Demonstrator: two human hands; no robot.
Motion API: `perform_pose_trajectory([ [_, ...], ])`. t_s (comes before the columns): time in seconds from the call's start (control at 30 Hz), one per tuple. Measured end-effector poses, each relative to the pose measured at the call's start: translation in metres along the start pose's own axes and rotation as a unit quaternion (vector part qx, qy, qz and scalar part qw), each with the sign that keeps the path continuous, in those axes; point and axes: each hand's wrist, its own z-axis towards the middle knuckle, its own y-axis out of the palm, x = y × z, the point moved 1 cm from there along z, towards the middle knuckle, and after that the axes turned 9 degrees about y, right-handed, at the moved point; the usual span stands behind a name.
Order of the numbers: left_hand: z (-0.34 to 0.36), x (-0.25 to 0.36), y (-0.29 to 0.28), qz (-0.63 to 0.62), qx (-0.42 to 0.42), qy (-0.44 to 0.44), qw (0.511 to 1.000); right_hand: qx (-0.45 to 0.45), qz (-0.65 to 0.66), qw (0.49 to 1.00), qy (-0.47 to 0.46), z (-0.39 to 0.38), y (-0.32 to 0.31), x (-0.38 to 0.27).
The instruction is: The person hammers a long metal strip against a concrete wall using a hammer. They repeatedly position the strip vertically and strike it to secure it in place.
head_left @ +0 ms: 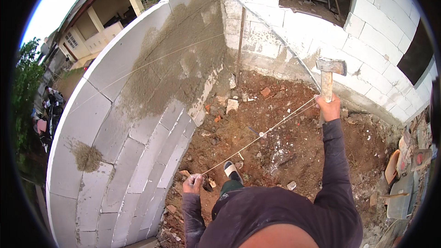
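My right hand (328, 106) is closed around the wooden handle of a hammer (331, 67), whose worn metal head points up. A thin pale string (234, 155) runs taut from that hand down to my left hand (193, 183), which pinches its other end near the block wall. A small round white piece (261, 134) sits along the string. One end of a long metal bar (275, 34) with green tape comes close to my right hand; whether I touch it cannot be told. Another thin line (151, 62) stretches across the wall's face.
A grey block wall (105, 128) rises at my left, partly smeared with wet mortar (179, 50). White block walls (312, 32) with openings stand ahead. Rubble and brick bits lie on the reddish soil (294, 151). Boards and a tub (398, 204) lie at the right.
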Motion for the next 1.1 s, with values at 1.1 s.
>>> perform_pose_trajectory([
  [1.1,0.706,0.236,0.673,0.187,-0.428,0.332,0.82,0.187,-0.067,0.89,0.411,0.404,-0.093,0.399],
])
